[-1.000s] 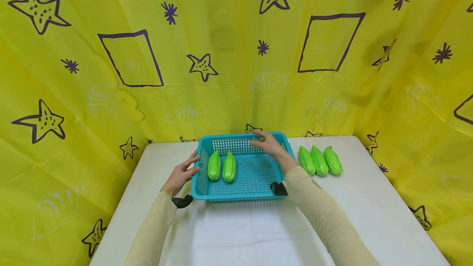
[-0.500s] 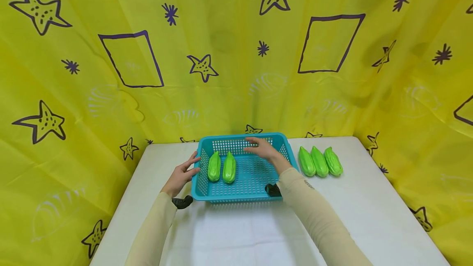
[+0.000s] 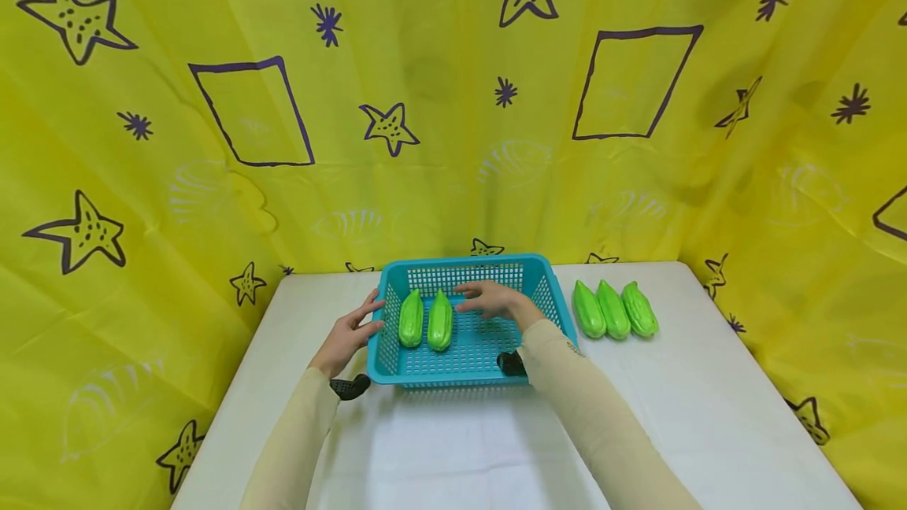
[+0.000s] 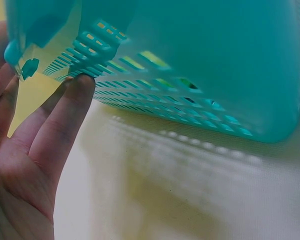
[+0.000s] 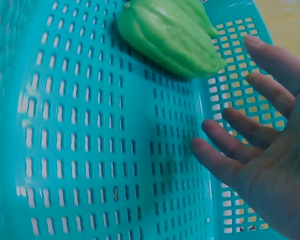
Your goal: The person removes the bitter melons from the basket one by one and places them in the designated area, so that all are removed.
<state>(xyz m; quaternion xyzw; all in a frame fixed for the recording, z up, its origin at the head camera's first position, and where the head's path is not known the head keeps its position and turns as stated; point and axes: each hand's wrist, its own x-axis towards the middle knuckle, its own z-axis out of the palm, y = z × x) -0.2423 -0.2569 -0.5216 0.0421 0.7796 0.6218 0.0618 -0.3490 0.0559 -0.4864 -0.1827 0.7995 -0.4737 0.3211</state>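
A turquoise plastic basket (image 3: pixel 489 375) stands on the white table with two bright green, ridged bitter melons (image 3: pixel 411 319) lying side by side in its left half. My left hand (image 3: pixel 346 341) is at the basket's left side, fingers extended. In the left wrist view, fingertips of that hand (image 4: pixel 35 150) touch the perforated outer wall (image 4: pixel 215 55). Over the basket's interior hovers my right hand (image 3: pixel 492 301), its spread fingers holding nothing, just right of the second bitter melon (image 3: pixel 440 321). The right wrist view shows a gap between this hand (image 5: pixel 275 150) and the bitter melon (image 5: pixel 170 37).
Three more bitter melons (image 3: pixel 615 309) lie in a row on the table, to the right of the basket. A yellow curtain (image 3: pixel 453 101) printed with stars hangs behind and along both sides. The white tabletop (image 3: pixel 453 447) extends in front of the basket.
My right hand has moved left and lower, from the basket's far rim to beside the second bitter melon. The left hand, basket and bitter melons look unmoved.
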